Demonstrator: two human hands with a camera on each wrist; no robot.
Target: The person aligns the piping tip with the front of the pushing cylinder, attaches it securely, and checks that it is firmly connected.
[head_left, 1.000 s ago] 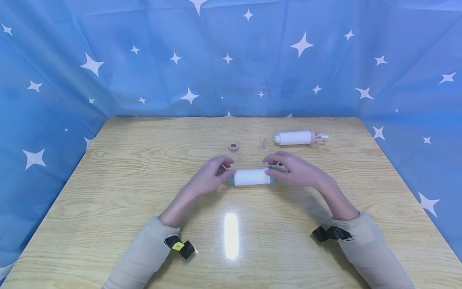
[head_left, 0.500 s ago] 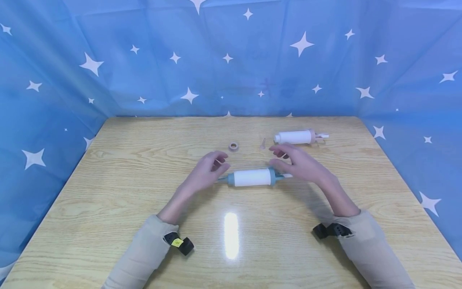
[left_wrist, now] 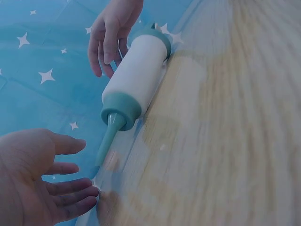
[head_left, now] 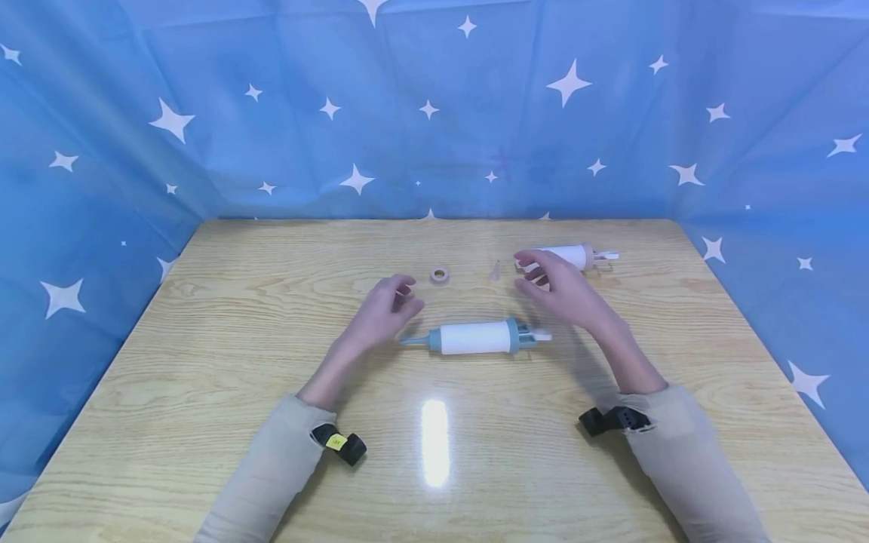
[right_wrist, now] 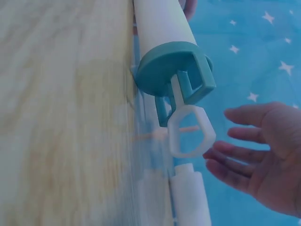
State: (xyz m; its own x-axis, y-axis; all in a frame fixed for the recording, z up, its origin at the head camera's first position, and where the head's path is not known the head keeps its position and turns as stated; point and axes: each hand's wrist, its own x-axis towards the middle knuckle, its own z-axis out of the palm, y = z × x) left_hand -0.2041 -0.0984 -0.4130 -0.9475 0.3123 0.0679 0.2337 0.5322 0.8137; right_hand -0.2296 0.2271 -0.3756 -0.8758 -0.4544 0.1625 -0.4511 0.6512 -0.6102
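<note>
A syringe-like dispenser (head_left: 474, 338) with a white barrel, teal nozzle, teal end cap and white ring handle lies across the middle of the table, nozzle to the left. Beyond the nozzle, my left hand (head_left: 380, 313) hovers with loosely bent fingers and holds nothing. My right hand (head_left: 569, 290) is past the handle end, also without anything in it. In the head view it partly covers a second white dispenser (head_left: 573, 256) with a pink end cap, whose barrel end shows no nozzle. A pink ring (head_left: 440, 282) and a small pink nozzle (head_left: 495, 273) lie between the hands, farther back.
The wooden table (head_left: 224, 302) carries all of these parts. A blue curtain (head_left: 407, 143) with white stars hangs behind its back edge and along the sides. Dark cameras are strapped at both sleeves (head_left: 268, 471).
Both hands have come off the teal-ended dispenser, which stays lying on the table. My left hand has drawn away left and back; my right hand has moved back toward the pink-capped dispenser.
</note>
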